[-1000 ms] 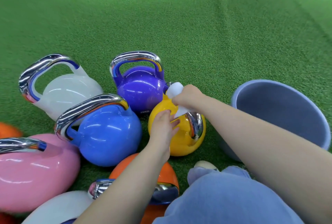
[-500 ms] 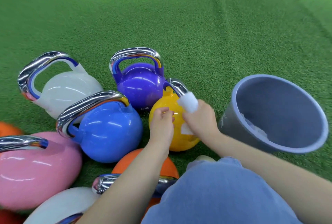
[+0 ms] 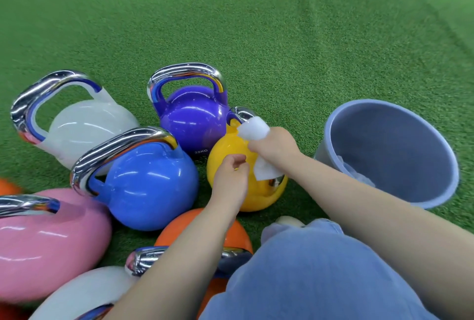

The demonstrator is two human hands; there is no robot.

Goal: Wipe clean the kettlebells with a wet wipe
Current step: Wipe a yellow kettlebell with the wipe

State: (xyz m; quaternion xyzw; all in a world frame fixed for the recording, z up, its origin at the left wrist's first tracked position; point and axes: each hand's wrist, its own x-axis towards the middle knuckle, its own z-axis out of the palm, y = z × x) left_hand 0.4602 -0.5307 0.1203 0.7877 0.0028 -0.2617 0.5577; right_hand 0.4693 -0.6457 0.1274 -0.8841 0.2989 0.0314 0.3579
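Right hand (image 3: 273,144) grips the limp wet wipe (image 3: 254,128) around the handle of the heavy, glossy yellow kettlebell (image 3: 230,151); left hand (image 3: 230,176), at its 7 o'clock, rests loosely curled on the bell, likely steadying it.

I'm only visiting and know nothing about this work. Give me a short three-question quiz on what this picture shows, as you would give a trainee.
1. True or false: the right hand grips the wet wipe against the handle of the yellow kettlebell.
2. Which kettlebell shows a printed "20KG"? A) the purple kettlebell B) the pink one C) the orange one
3. Fill in: the grey bucket lies tipped on the green ____.

Key: 1 true; 2 A; 3 turf.
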